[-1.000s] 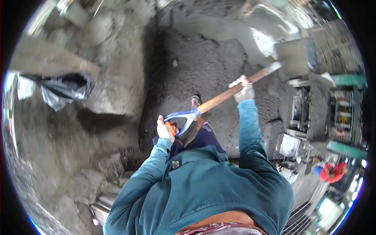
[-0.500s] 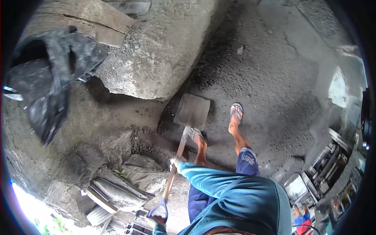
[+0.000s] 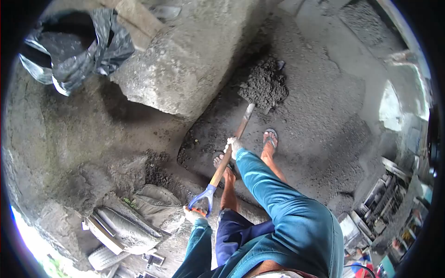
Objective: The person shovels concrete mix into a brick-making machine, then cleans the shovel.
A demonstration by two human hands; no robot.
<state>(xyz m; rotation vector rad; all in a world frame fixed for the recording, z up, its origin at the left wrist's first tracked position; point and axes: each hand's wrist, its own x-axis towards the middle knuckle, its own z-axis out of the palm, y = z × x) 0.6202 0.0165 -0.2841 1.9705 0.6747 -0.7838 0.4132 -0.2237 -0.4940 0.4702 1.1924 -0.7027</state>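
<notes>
A shovel [image 3: 219,171] with a wooden shaft and a blue D-shaped handle [image 3: 204,199] slants up and right across the middle. My right hand [image 3: 233,147], in a whitish glove, is closed around the shaft. At the lower end my left hand [image 3: 194,214], gloved with orange showing, grips the handle. Dark, wet-looking material [image 3: 264,85] is heaped over the blade, which is mostly hidden beneath it. My sandalled feet [image 3: 270,137] stand on gritty ground just below the heap.
A large stone block [image 3: 171,69] rises left of the heap. Black plastic [image 3: 74,46] hangs at upper left. Boards and a tire [image 3: 105,257] lie at lower left. Metal machinery [image 3: 380,204] stands at right, with partly visible people beyond it at lower right.
The shovel has moved up and right with both hands. Its blade, bare before, is now covered by dark material. The view has shifted, and the left foot's position differs.
</notes>
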